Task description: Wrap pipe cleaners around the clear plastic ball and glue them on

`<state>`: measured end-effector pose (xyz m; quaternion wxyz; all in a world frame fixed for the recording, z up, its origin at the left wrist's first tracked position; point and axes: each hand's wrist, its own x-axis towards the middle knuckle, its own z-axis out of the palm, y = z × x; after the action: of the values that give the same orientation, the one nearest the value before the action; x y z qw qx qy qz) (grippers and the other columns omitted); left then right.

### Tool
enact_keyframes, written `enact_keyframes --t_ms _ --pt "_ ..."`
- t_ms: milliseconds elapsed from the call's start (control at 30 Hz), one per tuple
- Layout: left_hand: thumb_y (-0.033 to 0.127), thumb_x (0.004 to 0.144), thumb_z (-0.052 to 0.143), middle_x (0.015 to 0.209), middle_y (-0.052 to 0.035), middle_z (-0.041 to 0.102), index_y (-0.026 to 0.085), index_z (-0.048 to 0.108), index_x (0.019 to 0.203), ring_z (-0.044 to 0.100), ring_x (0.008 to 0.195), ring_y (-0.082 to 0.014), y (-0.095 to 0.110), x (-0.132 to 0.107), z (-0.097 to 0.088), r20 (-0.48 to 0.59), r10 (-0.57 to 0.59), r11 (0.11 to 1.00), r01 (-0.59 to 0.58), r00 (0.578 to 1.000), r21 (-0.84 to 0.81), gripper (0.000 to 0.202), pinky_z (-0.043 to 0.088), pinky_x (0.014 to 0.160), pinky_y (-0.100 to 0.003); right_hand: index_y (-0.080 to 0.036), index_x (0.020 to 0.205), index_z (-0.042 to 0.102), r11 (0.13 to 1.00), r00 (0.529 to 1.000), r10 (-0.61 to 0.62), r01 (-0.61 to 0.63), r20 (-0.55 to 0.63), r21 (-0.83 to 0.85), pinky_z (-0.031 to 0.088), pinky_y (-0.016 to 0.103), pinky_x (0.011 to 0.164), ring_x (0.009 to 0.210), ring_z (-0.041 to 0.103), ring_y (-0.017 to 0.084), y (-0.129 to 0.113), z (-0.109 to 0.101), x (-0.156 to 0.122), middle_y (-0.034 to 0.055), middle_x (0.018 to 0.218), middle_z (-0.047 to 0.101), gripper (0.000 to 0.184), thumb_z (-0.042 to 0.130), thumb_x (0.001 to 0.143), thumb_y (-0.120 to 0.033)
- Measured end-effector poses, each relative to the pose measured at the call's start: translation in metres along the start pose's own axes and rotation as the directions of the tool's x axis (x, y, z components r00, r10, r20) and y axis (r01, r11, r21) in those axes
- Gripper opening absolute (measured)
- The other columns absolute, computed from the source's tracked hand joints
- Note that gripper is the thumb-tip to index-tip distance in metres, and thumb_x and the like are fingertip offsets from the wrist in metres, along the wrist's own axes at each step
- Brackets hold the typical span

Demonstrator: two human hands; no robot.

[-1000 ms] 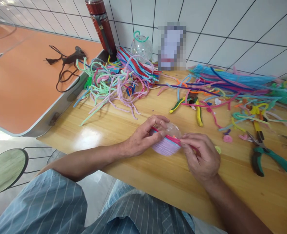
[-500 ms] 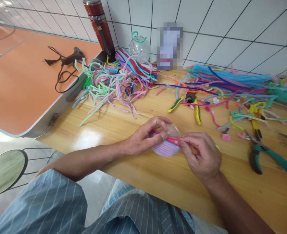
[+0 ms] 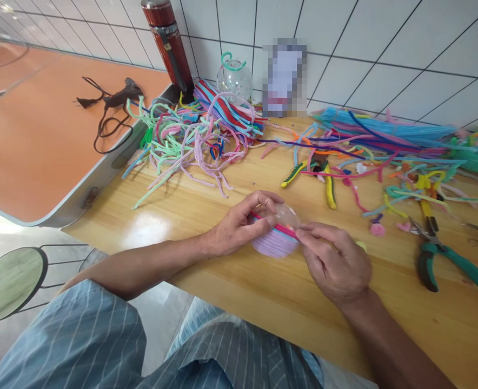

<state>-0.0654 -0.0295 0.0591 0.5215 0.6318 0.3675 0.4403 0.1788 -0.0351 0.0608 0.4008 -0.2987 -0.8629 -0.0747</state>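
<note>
A clear round ball point(image 3: 286, 214), its lower part wrapped in rows of lilac pipe cleaner point(image 3: 274, 244) with a light blue row above, sits on the table between my hands. My left hand point(image 3: 243, 222) grips it from the left, fingers over the top and thumb across the front. Along the upper edge of the wrapping runs a hot-pink pipe cleaner point(image 3: 286, 231). My right hand point(image 3: 336, 261) pinches that pink strand between thumb and forefinger at the ball's right side. The strand's far end is hidden behind my left fingers.
Green-handled pliers point(image 3: 460, 265) lie at the right, yellow-handled pliers point(image 3: 330, 186) beyond the ball. Tangled pipe cleaners point(image 3: 198, 140) and bundled ones point(image 3: 389, 127) line the back, with a thermos point(image 3: 169, 48), a clear globe point(image 3: 234, 81) and a blurred phone point(image 3: 284, 78) by the wall.
The pink pipe cleaner now lies closer along the ball's wrapped edge. My right hand has turned slightly, its fingers nearer the ball. My left hand keeps its hold.
</note>
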Motion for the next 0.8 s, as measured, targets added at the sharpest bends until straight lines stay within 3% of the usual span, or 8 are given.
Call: enact_keyframes --t_ms 233,400,533,600,700,800 --pt "0.047 0.104 0.065 0.14 -0.0106 0.069 0.021 0.059 0.104 0.066 0.113 -0.0193 -0.002 -0.001 0.0 -0.031 -0.011 1.0 0.011 0.999 0.002 0.026 0.054 0.094 -0.033 -0.024 0.114 0.077 1.0 1.0 -0.005 0.005 0.013 -0.023 0.068 0.026 0.082 0.096 0.082 0.018 -0.002 0.001 0.001 0.0051 0.1 0.082 0.028 0.071 0.095 -0.004" --pt "0.049 0.104 0.064 0.143 -0.0099 0.067 0.022 0.059 0.109 0.067 0.116 -0.0199 -0.007 -0.001 -0.002 -0.022 -0.033 0.999 0.032 0.999 -0.028 0.028 0.054 0.095 -0.034 -0.021 0.117 0.077 1.0 1.0 -0.001 0.001 0.01 0.02 0.068 0.027 0.088 0.101 0.081 0.019 -0.001 0.003 0.0 0.0071 0.102 0.08 0.031 0.067 0.096 0.0" --pt "0.049 0.1 0.072 0.141 -0.0118 0.068 0.022 0.056 0.108 0.068 0.118 -0.0202 -0.009 0.0 -0.002 -0.041 0.017 0.999 -0.016 0.999 0.035 0.033 0.056 0.1 -0.036 -0.017 0.121 0.077 0.998 1.0 0.002 -0.003 0.009 0.07 0.067 0.028 0.093 0.106 0.08 0.02 0.0 0.006 -0.002 0.0092 0.103 0.078 0.034 0.068 0.095 0.002" --pt "0.047 0.098 0.076 0.14 -0.0133 0.069 0.021 0.056 0.108 0.069 0.119 -0.0208 -0.008 0.0 -0.002 -0.066 0.085 0.988 -0.075 0.994 0.139 0.034 0.056 0.102 -0.037 -0.017 0.126 0.077 0.996 1.0 0.018 -0.019 0.008 0.093 0.067 0.03 0.095 0.108 0.08 0.021 0.0 0.007 -0.004 0.01 0.107 0.078 0.038 0.068 0.094 0.003" --pt "0.039 0.102 0.073 0.141 -0.0158 0.068 0.021 0.059 0.118 0.067 0.131 -0.0245 -0.005 -0.001 -0.003 -0.066 0.291 0.901 -0.25 0.954 0.354 0.028 0.055 0.112 -0.044 -0.021 0.138 0.073 0.991 0.999 0.04 -0.038 -0.013 0.127 0.068 0.033 0.097 0.111 0.08 0.022 -0.001 0.01 -0.005 0.0096 0.112 0.079 0.051 0.067 0.094 0.004" --pt "0.048 0.098 0.076 0.139 -0.0179 0.069 0.022 0.058 0.133 0.064 0.139 -0.0294 -0.004 -0.004 -0.002 0.057 0.468 0.744 -0.428 0.882 0.513 0.047 0.053 0.118 -0.052 -0.021 0.145 0.069 0.986 0.999 0.036 -0.033 -0.015 0.165 0.068 0.034 0.098 0.115 0.079 0.023 -0.002 0.012 -0.006 0.0103 0.114 0.079 0.057 0.067 0.094 0.004"
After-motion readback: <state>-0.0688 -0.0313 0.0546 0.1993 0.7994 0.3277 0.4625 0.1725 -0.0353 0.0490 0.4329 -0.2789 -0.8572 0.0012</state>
